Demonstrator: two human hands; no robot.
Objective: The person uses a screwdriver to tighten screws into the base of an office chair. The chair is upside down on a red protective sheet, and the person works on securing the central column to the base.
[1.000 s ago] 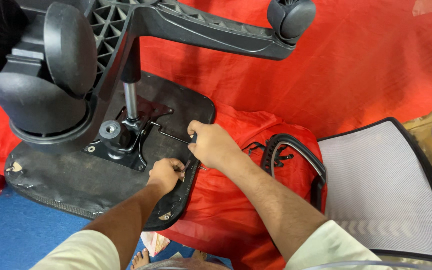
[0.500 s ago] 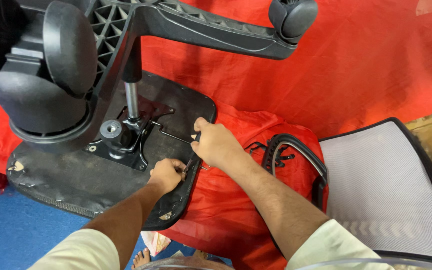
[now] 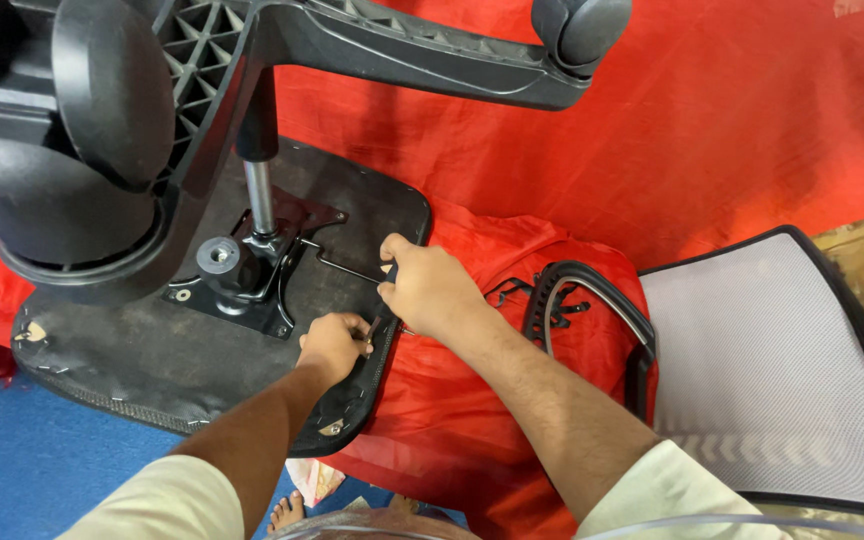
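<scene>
An upturned black chair seat (image 3: 132, 350) lies on red cloth, with its metal mechanism plate (image 3: 252, 270) and gas cylinder (image 3: 260, 190) pointing up. My right hand (image 3: 432, 290) is closed around the black handle of a screwdriver-like tool (image 3: 386, 300), which points down at the seat's right edge. My left hand (image 3: 335, 343) rests on that edge beside the tool's tip. Its fingers are pinched there, and what they hold is hidden. A thin metal lever (image 3: 342, 266) runs from the mechanism towards my right hand.
The chair's star base (image 3: 402, 50) with big casters (image 3: 62, 160) hangs over the seat at the top left. A black armrest loop (image 3: 592, 300) and a grey mesh backrest (image 3: 772, 380) lie to the right on the red cloth (image 3: 712, 130). Blue floor (image 3: 22, 470) is at the lower left.
Both hands stay at the seat's right edge. The right hand has only shifted slightly on the tool's handle.
</scene>
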